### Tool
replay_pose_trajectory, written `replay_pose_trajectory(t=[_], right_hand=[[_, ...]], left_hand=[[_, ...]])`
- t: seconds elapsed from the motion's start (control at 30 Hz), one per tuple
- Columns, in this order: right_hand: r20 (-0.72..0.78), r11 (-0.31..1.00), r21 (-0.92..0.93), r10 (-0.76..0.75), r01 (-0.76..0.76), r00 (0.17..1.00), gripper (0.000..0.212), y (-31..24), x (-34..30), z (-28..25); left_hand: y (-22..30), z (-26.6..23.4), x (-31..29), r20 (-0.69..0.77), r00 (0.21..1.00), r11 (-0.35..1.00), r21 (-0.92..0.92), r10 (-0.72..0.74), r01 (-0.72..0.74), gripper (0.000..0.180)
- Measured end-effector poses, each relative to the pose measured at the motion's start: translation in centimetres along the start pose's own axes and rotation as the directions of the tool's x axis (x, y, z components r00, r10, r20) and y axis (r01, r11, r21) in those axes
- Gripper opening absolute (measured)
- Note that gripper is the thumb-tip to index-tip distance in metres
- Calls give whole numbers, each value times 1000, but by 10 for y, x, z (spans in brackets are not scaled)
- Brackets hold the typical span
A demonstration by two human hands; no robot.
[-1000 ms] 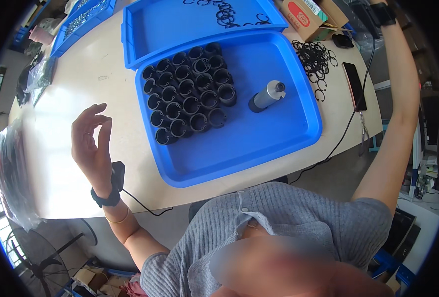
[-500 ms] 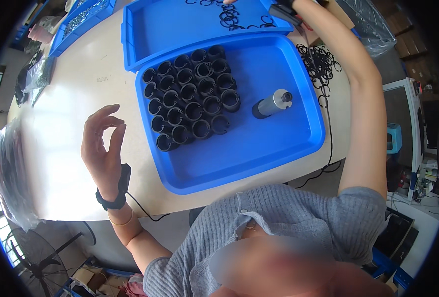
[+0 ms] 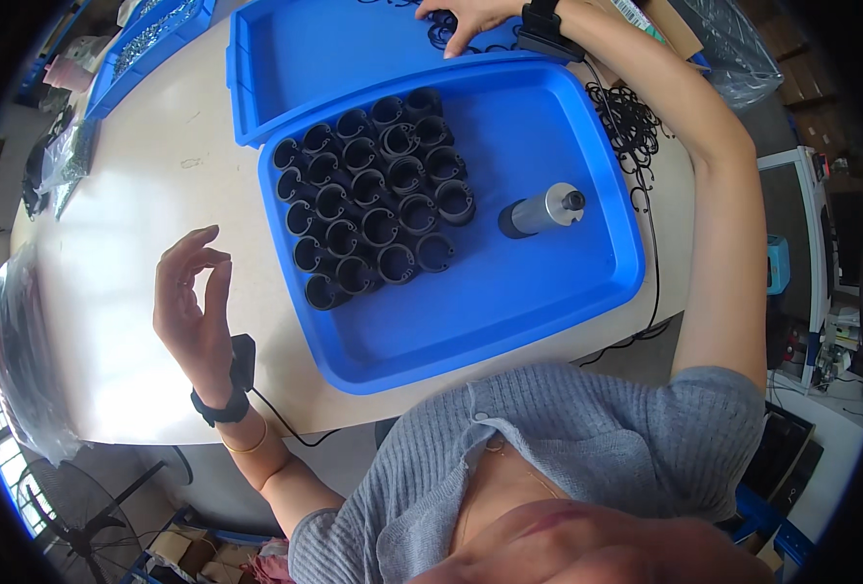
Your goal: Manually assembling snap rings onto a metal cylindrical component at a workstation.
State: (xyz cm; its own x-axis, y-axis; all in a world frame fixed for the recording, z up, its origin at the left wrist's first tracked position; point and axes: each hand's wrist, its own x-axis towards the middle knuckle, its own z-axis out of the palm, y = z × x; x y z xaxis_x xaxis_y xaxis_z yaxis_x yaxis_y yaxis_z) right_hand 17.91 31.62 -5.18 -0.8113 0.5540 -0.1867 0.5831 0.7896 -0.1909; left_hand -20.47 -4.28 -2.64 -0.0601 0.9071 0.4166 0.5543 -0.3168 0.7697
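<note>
Right hand (image 3: 472, 14), half open, is over black rings (image 3: 441, 32), contact unclear.

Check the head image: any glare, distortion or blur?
Head view: glare bleaches the pale table beside the left hand; head view: the fisheye bends straight edges near the dark rim; head view: the silver cylinder and blue tray look fairly sharp.

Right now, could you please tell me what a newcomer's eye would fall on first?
Probably the near blue tray, with black cylinders crowding its left side. A silver-and-black cylinder sits alone to their right, and the right hand is at black rings in the far tray.
</note>
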Motion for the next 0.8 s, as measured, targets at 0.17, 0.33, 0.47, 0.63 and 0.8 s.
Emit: replay_pose_trajectory(t=[0.17,0.33,0.47,0.63,0.8], right_hand=[[20,996,-79,39,-37,999,80,-7,-7,6],[40,998,50,34,-36,999,71,0,-4,14],[11,993,110,-45,43,999,63,6,-2,22],[71,989,150,-24,13,997,44,3,-9,19],[196,964,253,30,-80,980,39,-4,-18,8]], left_hand=[[-3,0,-2,2,1000,1000,-3,-1,1,32],[-3,0,-4,-9,1000,1000,-10,-8,7,31],[-2,0,-4,-7,1000,1000,2,-23,23,30],[-2,0,-5,0,1000,1000,3,-12,12,30],[-2,-1,-5,-1,1000,1000,3,-9,9,29]])
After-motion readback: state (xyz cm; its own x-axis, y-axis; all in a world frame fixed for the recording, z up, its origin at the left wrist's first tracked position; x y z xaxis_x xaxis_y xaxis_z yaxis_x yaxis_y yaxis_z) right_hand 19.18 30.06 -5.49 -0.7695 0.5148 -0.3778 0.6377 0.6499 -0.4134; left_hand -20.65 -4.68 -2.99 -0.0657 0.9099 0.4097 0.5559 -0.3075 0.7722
